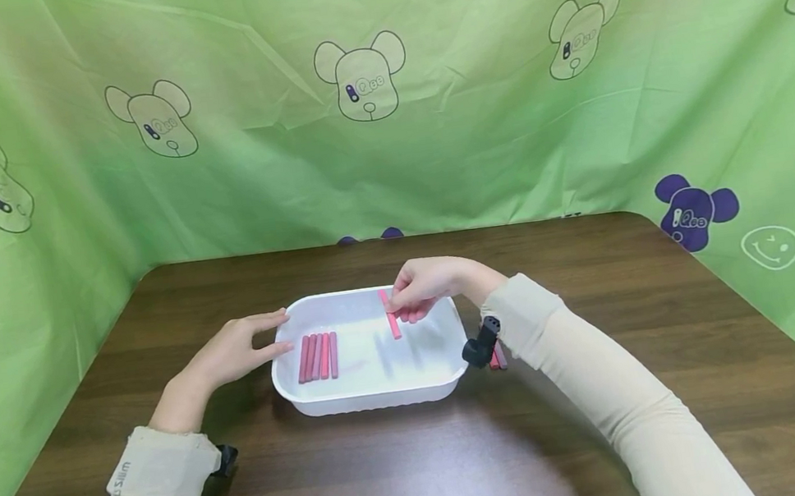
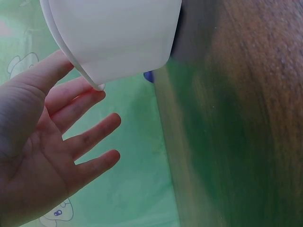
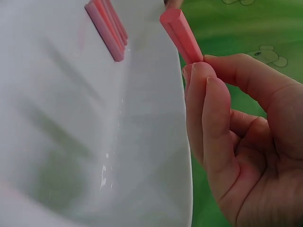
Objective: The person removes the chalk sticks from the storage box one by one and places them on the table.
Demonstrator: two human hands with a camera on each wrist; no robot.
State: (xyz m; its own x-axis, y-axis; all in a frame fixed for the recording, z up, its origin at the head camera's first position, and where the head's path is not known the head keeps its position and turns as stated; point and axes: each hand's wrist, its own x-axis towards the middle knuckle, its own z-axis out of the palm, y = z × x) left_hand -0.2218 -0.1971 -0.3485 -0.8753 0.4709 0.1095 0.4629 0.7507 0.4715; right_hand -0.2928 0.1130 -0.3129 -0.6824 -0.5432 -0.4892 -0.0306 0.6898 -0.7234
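A white rectangular tray [image 1: 379, 399] stands on the table. Over its right half, my right hand [image 1: 423, 288] pinches a pink stick [image 1: 396, 327] between thumb and fingertips, raised above the tray floor. In the right wrist view the held stick [image 3: 182, 35] shows a faceted, blunt end and points up out of the fingers. Several pink and mauve sticks [image 1: 318, 359] lie side by side in the left part of the tray. At the tray's left rim, my left hand [image 1: 239, 350] touches the edge with thumb and fingertips; its other fingers [image 2: 94, 135] spread straight below the rim.
To the right of the tray, a few more sticks [image 1: 498, 358] lie on the wooden table [image 1: 396, 480], partly hidden by the right wrist's black camera [image 1: 482, 343]. A green patterned cloth [image 1: 462, 165] hangs behind and at both sides of the table.
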